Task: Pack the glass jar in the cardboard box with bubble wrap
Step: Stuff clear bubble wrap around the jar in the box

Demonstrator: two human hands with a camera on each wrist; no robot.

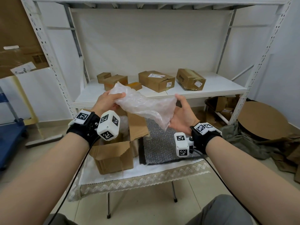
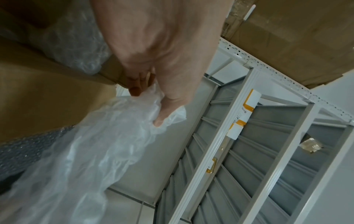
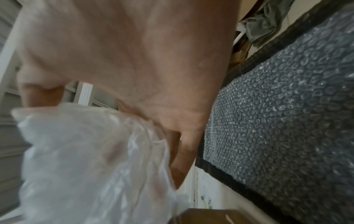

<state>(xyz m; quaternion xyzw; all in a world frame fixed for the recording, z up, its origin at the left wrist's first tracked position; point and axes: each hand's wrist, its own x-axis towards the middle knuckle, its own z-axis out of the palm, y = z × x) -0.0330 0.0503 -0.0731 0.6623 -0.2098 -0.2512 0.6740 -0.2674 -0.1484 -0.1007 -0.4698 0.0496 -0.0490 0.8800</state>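
White shelving [image 1: 162, 93] carrying several boxes stands behind a small table [image 1: 146, 174] holding an open cardboard box [image 1: 113, 153] and a bubble wrap sheet [image 1: 160, 143]. Left hand [image 1: 105, 101] and right hand [image 1: 182, 116] each grip one end of a clear bubble wrap piece [image 1: 142, 104], fingers curled round it, raised above the box. Glass jar not discernible.

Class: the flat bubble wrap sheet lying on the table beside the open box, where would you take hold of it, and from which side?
Pinch the near right corner of the flat bubble wrap sheet, coming from the right. It lies flat, so only edges offer a grip, and the cardboard box crowds its left edge.
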